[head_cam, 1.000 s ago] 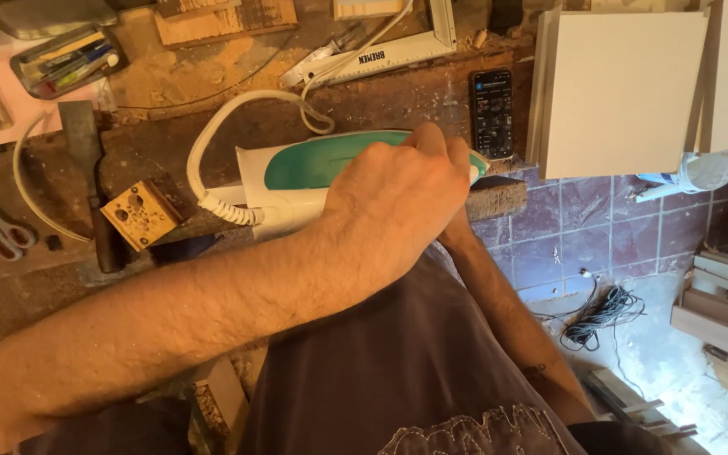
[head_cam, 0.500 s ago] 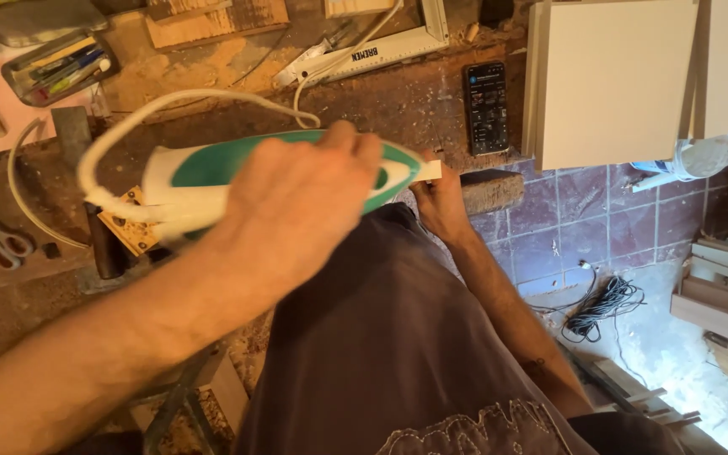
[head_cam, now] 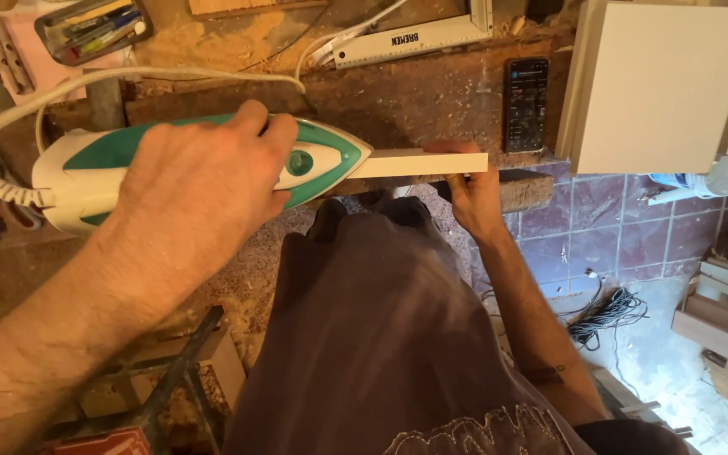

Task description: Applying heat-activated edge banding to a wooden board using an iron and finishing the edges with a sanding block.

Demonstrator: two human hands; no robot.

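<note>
iron (head_cam: 313, 160): glossy plastic, green and white
strip (head_cam: 419, 163): smooth, matt, pale
surface (head_cam: 414, 93): rough worn wood, sawdust
square (head_cam: 414, 38): brushed metal
panel (head_cam: 659, 84): smooth matt white

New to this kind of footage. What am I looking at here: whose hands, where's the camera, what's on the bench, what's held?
There is no machine here: a person works with two bare hands, and one camera worn on the head looks down over their chest and arms.

The left hand grips a green and white iron by its handle; a white cord runs off its rear. The iron's tip sits on a thin white strip at the front edge of a rough, dusty workbench. The right hand holds the strip's far end from below.

Also on the bench: a phone, a metal ruler, a tray of pens and white panels at the right. Below is a purple tiled floor with a coiled black cable.
</note>
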